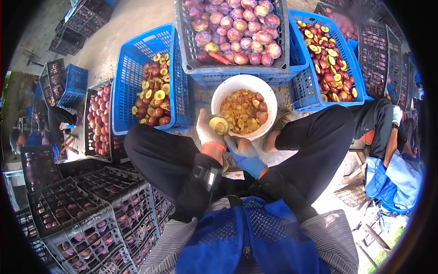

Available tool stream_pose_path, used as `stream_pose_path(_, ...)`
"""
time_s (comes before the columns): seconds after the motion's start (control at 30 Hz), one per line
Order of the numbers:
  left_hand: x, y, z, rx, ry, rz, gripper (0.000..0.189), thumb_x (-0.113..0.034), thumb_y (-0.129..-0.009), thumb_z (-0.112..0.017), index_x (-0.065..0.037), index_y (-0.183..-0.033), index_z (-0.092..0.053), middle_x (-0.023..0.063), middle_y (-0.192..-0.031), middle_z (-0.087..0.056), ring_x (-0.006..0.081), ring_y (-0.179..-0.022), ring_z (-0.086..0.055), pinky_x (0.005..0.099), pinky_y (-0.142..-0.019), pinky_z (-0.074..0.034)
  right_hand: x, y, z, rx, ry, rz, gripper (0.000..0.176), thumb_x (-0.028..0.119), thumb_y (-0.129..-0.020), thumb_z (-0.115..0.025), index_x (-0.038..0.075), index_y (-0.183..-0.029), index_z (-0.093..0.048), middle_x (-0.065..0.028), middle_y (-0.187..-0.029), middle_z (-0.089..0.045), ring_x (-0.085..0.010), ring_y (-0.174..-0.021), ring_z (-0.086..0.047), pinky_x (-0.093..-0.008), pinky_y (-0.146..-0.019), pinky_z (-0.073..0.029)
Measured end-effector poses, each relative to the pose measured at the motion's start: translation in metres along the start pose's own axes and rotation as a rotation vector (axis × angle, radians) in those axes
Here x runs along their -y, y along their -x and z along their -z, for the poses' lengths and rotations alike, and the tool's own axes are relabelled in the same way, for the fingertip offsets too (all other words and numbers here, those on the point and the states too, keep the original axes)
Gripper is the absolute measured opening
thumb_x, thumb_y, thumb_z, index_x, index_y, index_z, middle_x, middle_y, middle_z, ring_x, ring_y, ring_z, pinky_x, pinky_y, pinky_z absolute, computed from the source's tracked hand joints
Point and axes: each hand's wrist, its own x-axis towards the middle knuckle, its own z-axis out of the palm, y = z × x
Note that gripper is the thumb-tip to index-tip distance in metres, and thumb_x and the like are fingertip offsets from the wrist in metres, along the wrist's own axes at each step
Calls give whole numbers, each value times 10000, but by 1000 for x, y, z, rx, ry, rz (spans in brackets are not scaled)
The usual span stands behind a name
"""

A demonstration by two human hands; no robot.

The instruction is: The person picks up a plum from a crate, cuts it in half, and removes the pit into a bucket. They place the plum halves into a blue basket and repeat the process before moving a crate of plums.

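My left hand (206, 129), in a whitish glove, is closed on a cut plum half (219, 125) whose yellow flesh and brownish centre face up. Just right of and below it, my right hand (245, 153) wears a blue and grey glove. Its fingers are curled close to the plum half, and whatever they hold is hidden. Beyond both hands stands a white bucket (220, 93) containing many small orange-brown pieces and a few reddish plums.
A dark crate (186, 57) of whole plums, with a red-handled tool (219, 58) on top, stands ahead. Blue crates (125, 86) (305, 93) of halved plums flank it. Black crates (82, 223) are stacked at left. Another person (388, 137) sits at right.
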Motion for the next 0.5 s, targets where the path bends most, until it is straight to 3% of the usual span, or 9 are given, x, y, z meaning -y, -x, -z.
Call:
stream_pose_path(0.1, 5, -6, 5, -22, -120, -159, 496, -427, -1005, -550, 6, -784, -647, 110, -762, -648, 216, -684, -611, 338, -674, -513, -8, -4, -6, 97, -205, -165, 552, 505, -1031, -502, -15, -1059, -686, -241, -850, -709, -424, -866, -683, -464, -749, -513)
stream_pose_path(0.23, 6, -10, 5, -12, -447, -410, 431, -354, -990, -580, 3, -759, -651, 103, -747, -641, 203, -672, -592, 331, -667, -491, -3, 1, -12, -36, -258, -89, 553, 507, -1026, -526, -21, -1062, -687, -219, -803, -709, -395, -803, -699, -448, -732, -515)
stream_pose_path(0.3, 8, -11, 1, -6, -284, -283, 435, -341, -979, -588, 14, -738, -659, 95, -714, -640, 194, -640, -582, 329, -654, -485, -9, 2, -16, -129, -214, 29, 547, 497, -1023, -540, -29, -1071, -683, -222, -813, -712, -377, -787, -709, -446, -735, -519)
stream_pose_path(0.4, 10, -11, 5, 30, -193, -187, 432, -327, -964, -596, 26, -726, -667, 84, -694, -640, 179, -622, -574, 320, -636, -474, -35, 0, -28, -146, -241, 57, 531, 493, -1022, -553, -21, -973, -682, -153, -750, -692, -266, -626, -672, -399, -596, -493)
stream_pose_path(0.47, 7, -11, 9, 113, -282, -257, 415, -321, -968, -593, 13, -731, -655, 83, -678, -634, 185, -611, -579, 314, -620, -472, -2, 8, -1, 103, -570, -342, 512, 492, -1023, -559, 10, -881, -659, -92, -695, -643, -185, -538, -586, -349, -511, -428)
stream_pose_path(0.5, 4, -8, 14, 173, -380, -337, 400, -319, -977, -588, -3, -737, -641, 86, -664, -628, 196, -602, -585, 314, -610, -474, 8, 13, 7, 186, -670, -433, 480, 482, -1027, -561, 25, -904, -643, -67, -690, -619, -148, -525, -553, -321, -487, -406)
